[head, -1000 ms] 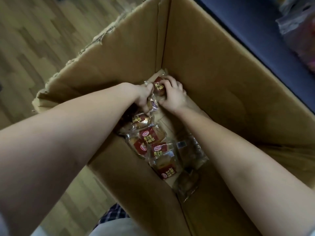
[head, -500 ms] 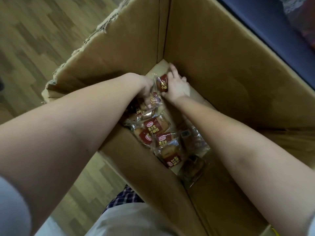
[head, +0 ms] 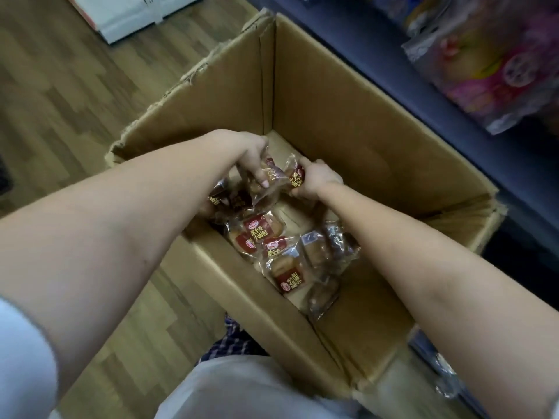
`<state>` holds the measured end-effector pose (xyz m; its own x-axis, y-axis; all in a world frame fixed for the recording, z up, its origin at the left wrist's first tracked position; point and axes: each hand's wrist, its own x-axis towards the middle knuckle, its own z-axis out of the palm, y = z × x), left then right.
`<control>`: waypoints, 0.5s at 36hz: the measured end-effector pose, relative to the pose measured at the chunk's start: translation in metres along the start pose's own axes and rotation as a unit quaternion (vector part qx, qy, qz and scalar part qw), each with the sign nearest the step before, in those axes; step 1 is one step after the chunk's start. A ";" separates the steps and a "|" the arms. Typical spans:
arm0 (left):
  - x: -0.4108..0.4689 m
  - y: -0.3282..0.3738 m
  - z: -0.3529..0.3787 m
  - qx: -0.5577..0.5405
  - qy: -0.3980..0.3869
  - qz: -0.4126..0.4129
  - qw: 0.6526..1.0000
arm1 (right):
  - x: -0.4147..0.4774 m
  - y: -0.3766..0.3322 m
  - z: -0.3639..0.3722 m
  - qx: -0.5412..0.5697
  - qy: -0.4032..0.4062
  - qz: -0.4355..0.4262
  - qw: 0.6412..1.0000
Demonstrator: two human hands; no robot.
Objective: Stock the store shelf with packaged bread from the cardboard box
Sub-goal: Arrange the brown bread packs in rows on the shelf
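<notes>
Gathering step: judged to be the pick-up stage; both hands are down inside the cardboard box (head: 348, 125), and no bread is on its way to the shelf yet.
Loose packets (head: 272, 246): on the box bottom, nearer than both hands and partly under the right forearm. They are wrapped in clear, glossy, crinkled film with red labels and gold print, and hold soft brown buns. They overlap, and some are tilted.
Left hand (head: 254, 164): fingers curled down round the held packets (head: 278, 176); the thumb is hidden.
Right hand (head: 317, 179): just right of the left hand, curled round a red-labelled end of the same bunch.
Held packets: squeezed between the two hands. I cannot tell how many there are or whether they are clear of the bottom.
Next move: probably a light, even squeeze, as the film looks slippery and the bread crushable. Then a straight lift past the tall walls and a swing to the right of the right hand.
Box material: plain matt brown corrugated card with straight walls; the rim beyond the left hand is ragged and torn.
Shelf (head: 408, 86): beyond and to the right of the right hand, dark blue and smooth-edged, carrying shiny pink bags (head: 499, 65).
Floor (head: 60, 101): left of the left hand, wood-patterned planks.
</notes>
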<state>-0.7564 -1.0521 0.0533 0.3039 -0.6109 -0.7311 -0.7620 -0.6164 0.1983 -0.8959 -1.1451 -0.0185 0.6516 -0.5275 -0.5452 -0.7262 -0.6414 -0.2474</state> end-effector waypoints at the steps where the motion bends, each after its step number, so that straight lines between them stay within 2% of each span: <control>1: -0.007 0.004 -0.001 -0.002 0.012 0.005 1.000 | -0.005 0.000 -0.007 0.002 0.005 -0.011 1.000; 5: -0.027 0.016 -0.009 -0.011 0.079 0.021 0.997 | -0.030 0.000 -0.035 0.013 0.036 -0.030 0.999; 8: -0.048 0.027 -0.017 -0.067 0.157 0.039 0.985 | -0.050 0.000 -0.054 0.027 0.082 -0.037 0.996; 13: -0.079 0.043 -0.026 -0.168 0.270 0.064 0.946 | -0.084 0.001 -0.084 0.023 0.165 -0.063 0.984; 18: -0.114 0.066 -0.036 -0.234 0.354 0.085 0.902 | -0.111 0.005 -0.114 0.041 0.276 -0.092 0.956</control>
<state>-0.8204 -1.0411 0.1735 0.6202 -0.7783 -0.0976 -0.5572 -0.5248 0.6435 -0.9471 -1.1532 0.1326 0.7694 -0.6386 0.0124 -0.5889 -0.7168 -0.3733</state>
